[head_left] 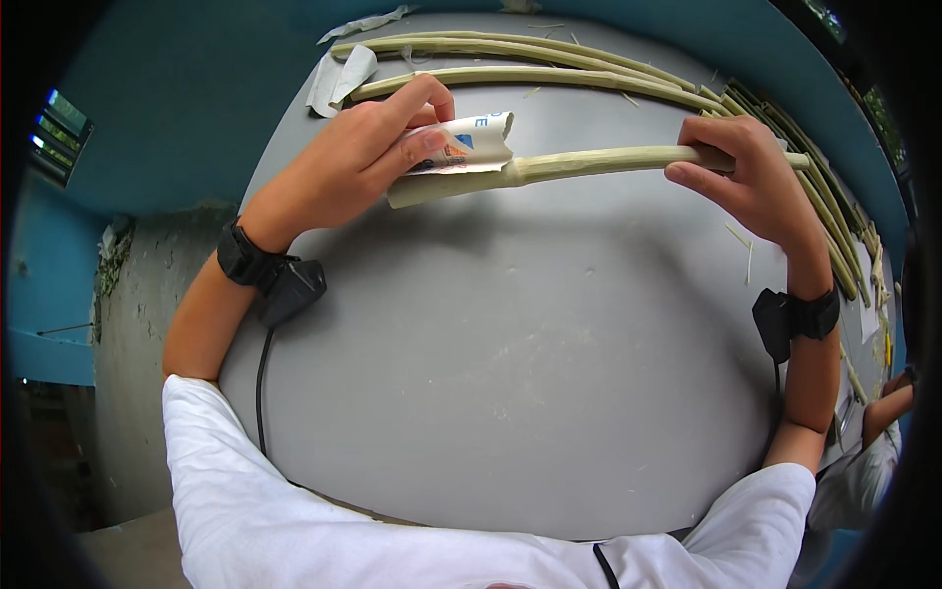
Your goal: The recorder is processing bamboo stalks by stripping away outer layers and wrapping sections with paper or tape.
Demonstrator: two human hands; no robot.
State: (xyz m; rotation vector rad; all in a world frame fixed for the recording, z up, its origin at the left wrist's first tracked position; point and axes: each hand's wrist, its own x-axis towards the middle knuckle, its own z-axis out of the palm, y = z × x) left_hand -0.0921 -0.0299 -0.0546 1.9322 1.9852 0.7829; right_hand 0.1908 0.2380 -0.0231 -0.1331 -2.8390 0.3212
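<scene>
A pale green, bamboo-like stalk is held crosswise above the far part of the table, with a ringed joint near its thicker left end. My right hand is wrapped round its thinner right end. In my left hand, thumb and fingers pinch a curled white sheet with coloured printing, possibly the back of sandpaper. That sheet lies along the stalk's thick end and partly covers it. Whether my left fingers also grip the stalk is hidden. Black straps with small cabled boxes sit on both my wrists.
More pale stalks lie along the far edge of the grey table. A pile of greener stalks runs down the right side. At far left lies a torn pale scrap. Another person's arm shows at lower right.
</scene>
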